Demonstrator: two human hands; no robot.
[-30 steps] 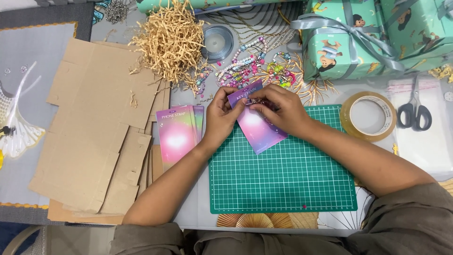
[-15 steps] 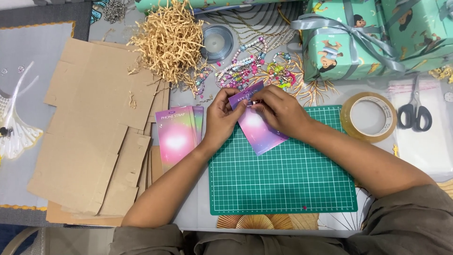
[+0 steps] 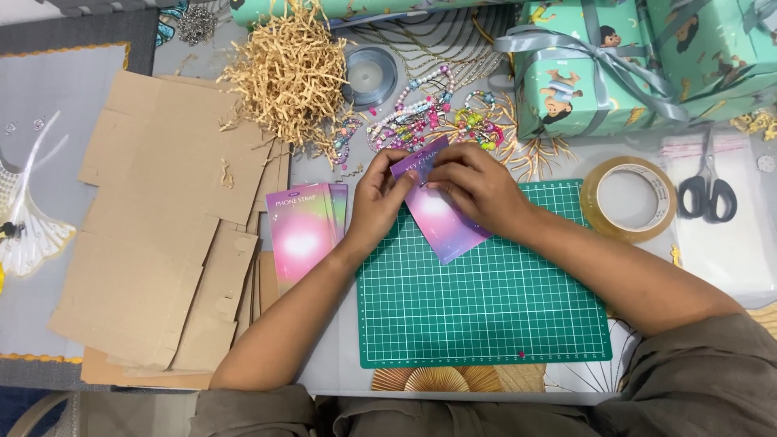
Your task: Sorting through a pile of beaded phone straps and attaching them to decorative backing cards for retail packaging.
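Crowded with craft supplies, the table carries a green cutting mat (image 3: 486, 299) at its middle. Over the mat's upper edge, the left hand (image 3: 379, 198) and right hand (image 3: 477, 188) both pinch a pink-purple card (image 3: 443, 222) by its top, fingers closed on it. Left of the mat lies a stack of matching cards (image 3: 301, 235) beside flattened cardboard (image 3: 162, 235). Above the mat sit beaded strings (image 3: 421, 113) and shredded paper (image 3: 287, 77); to its right, a tape roll (image 3: 630, 198) and scissors (image 3: 708, 190).
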